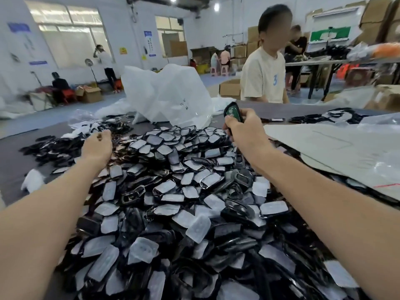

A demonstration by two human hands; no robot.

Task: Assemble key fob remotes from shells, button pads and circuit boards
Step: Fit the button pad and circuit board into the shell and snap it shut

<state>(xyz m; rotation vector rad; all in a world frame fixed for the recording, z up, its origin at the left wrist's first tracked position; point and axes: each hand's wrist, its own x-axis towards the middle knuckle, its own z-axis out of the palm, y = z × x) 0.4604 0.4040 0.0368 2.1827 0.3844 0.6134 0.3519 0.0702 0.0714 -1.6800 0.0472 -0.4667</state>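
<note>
Heaped closest to the camera, from 6 o'clock up to the middle of the view, is a pile [173, 202] of black shells and pale, frosted button pads, lying every way up on the dark table [13, 165]. 2 bare forearms reach over it.

At 1 o'clock the right hand [242, 126] grips 1 black shell [238, 115] and holds it clear of the pile. A green circuit board [230, 110] shows in the shell's open side. At 10 o'clock the left hand [98, 144] hovers just above the heap with its fingers curled in. It may be pinching a small dark part, but in this blur I cannot tell.

The step in hand, as I judge it, is finding the next piece to mate with the held half. To do it well:
- Hold the shell open side up so the board does not slip from its seat.
- Lift 1 piece off the top of the heap rather than digging.
- Match its outline to the shell before pressing round the edge.

The held shell looks glossy, rounded and hard, while the pads look soft and translucent.

At 12 o'clock stands a white plastic bag [164, 94]. At 3 o'clock a flat cardboard sheet [335, 148] lies over part of the pile.
</note>
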